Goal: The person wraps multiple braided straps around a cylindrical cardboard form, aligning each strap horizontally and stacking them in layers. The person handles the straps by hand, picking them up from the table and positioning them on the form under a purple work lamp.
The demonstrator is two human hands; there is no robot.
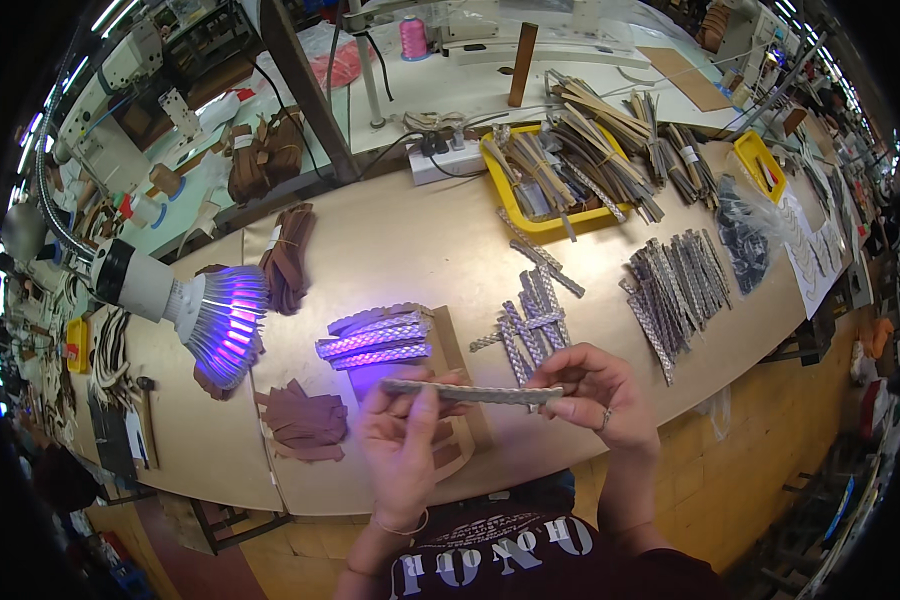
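Stretched level between my two hands is a grey braided strap (475, 393). My left hand (402, 440) pinches its left end between thumb and fingers. At the other end, my right hand (600, 398), with a ring on one finger, grips the tip. Just beyond my left hand, several braided straps (378, 340) lie on a brown board (460, 375) under violet light from a lamp (218, 318). Loose braided straps (535, 315) are piled beyond my right hand. Left of my left hand sits a stack of brown strips (303, 422).
A yellow tray (555, 225) full of strap bundles stands at the back, near a white power strip (445, 163). On the right lies a row of braided straps (678, 285) beside a plastic bag of dark pieces (748, 235). A brown bundle (287, 258) rests behind the lamp.
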